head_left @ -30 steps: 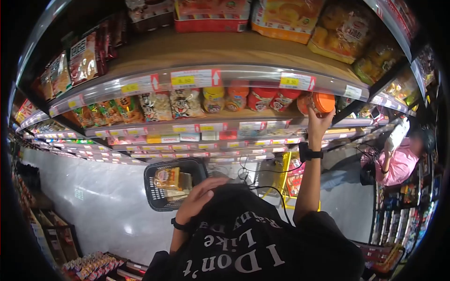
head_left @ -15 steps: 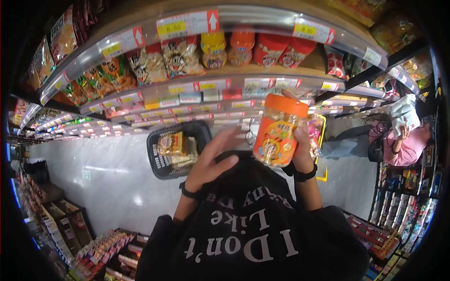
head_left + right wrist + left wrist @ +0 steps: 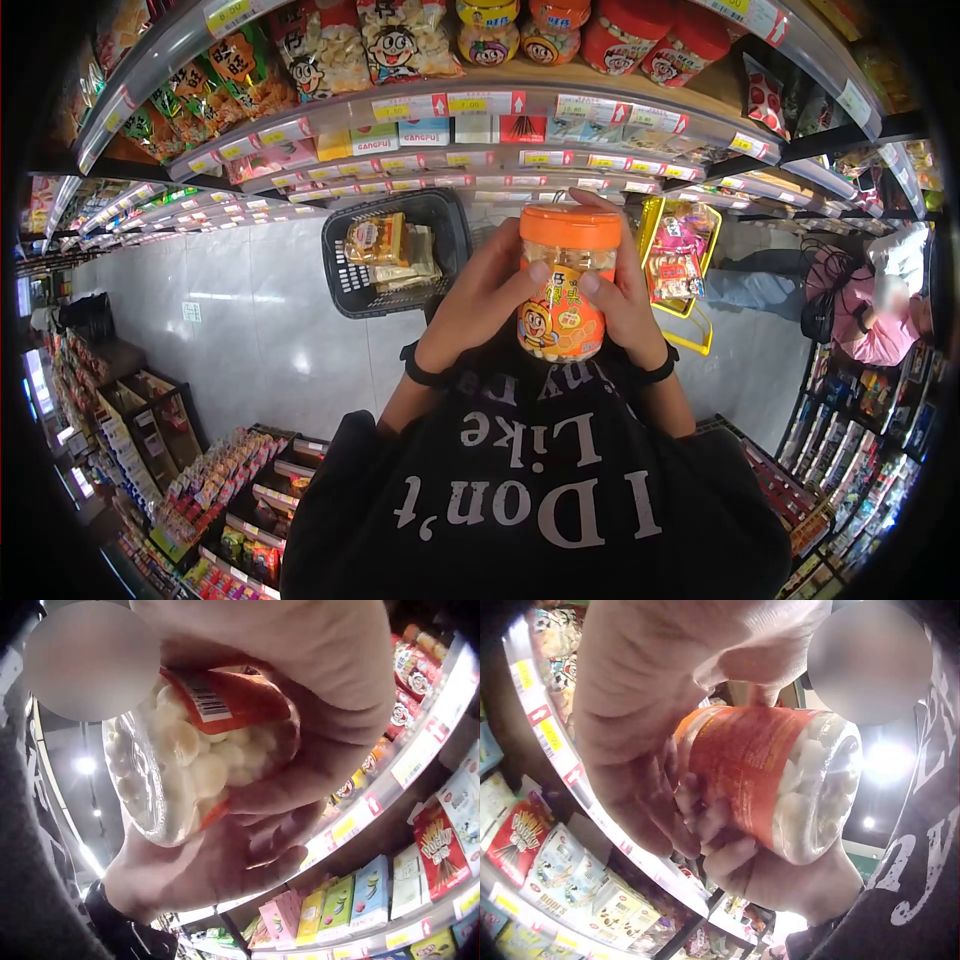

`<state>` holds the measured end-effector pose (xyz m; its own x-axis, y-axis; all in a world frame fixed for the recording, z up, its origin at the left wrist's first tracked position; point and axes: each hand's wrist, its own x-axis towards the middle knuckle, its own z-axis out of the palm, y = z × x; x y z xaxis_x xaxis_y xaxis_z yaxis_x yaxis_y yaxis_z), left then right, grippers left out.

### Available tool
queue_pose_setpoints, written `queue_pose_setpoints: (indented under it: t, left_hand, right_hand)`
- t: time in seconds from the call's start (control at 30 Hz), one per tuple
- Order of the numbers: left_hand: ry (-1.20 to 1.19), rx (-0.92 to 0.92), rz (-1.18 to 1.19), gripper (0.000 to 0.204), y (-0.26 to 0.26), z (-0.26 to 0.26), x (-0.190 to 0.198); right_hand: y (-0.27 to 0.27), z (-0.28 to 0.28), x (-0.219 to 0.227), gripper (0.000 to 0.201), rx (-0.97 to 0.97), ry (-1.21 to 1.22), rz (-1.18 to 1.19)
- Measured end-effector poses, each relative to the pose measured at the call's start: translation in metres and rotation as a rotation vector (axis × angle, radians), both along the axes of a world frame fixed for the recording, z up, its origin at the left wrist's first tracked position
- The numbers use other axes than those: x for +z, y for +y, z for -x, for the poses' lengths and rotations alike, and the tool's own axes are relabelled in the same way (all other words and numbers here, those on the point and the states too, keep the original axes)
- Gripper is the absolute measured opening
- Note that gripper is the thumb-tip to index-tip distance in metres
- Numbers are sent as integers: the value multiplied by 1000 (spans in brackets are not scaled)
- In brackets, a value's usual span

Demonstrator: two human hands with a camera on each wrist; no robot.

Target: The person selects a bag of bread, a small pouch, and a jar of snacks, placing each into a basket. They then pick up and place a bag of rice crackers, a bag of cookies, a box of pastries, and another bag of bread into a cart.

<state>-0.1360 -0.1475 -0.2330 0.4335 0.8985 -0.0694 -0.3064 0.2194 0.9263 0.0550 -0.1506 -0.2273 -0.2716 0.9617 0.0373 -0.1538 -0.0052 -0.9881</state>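
An orange-lidded clear jar point(image 3: 565, 290) with an orange label is held upright before the chest. My left hand point(image 3: 485, 300) grips one side and my right hand point(image 3: 630, 300) the other, both thumbs on the front. Pale round pieces fill the jar point(image 3: 810, 780) in the left wrist view, where fingers of both hands wrap its back near the lid. The right wrist view shows a barcode on the label of the jar point(image 3: 210, 750), with my right hand point(image 3: 330, 697) curled round it.
Shelves of snack bags and jars point(image 3: 620, 35) run across the front. A dark basket point(image 3: 345, 280) with packaged food stands on the floor, left of a yellow basket point(image 3: 708, 335) with packets. At the right is a person in a pink top point(image 3: 875, 330).
The right hand has brought the jar down from the shelf to the chest. The left hand has moved across and now grips it too. The view has shifted lower.
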Motion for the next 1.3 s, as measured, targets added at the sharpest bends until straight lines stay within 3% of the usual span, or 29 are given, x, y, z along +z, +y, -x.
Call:
queue_pose_setpoints:
  t: [0.1, 0.3, 0.43, 0.53, 0.63, 0.73, 0.83, 1.3]
  left_hand:
    - [23, 13, 49, 53, -2, 1, -3]
    - [27, 25, 83, 52, 2, 1, -2]
    - [166, 67, 132, 54, 4, 5, -8]
    - [194, 95, 312, 56, 6, 8, -3]
    - [186, 135, 294, 54, 9, 13, -11]
    - [28, 223, 238, 50, 10, 12, -29]
    - [-100, 193, 338, 49, 10, 16, -16]
    - [-204, 212, 341, 54, 5, 21, -19]
  right_hand:
    - [-2, 3, -2, 67, -20, 78, 147]
    - [4, 1, -13, 70, 8, 130, 140]
    - [7, 8, -10, 71, -31, 249, 173]
    - [8, 8, -6, 70, -30, 164, 200]
    - [10, 6, -7, 69, -22, 50, 191]
    - [14, 6, -4, 69, -17, 18, 217]
    - [18, 7, -2, 67, -20, 21, 240]
    - [21, 13, -5, 62, -46, -3, 152]
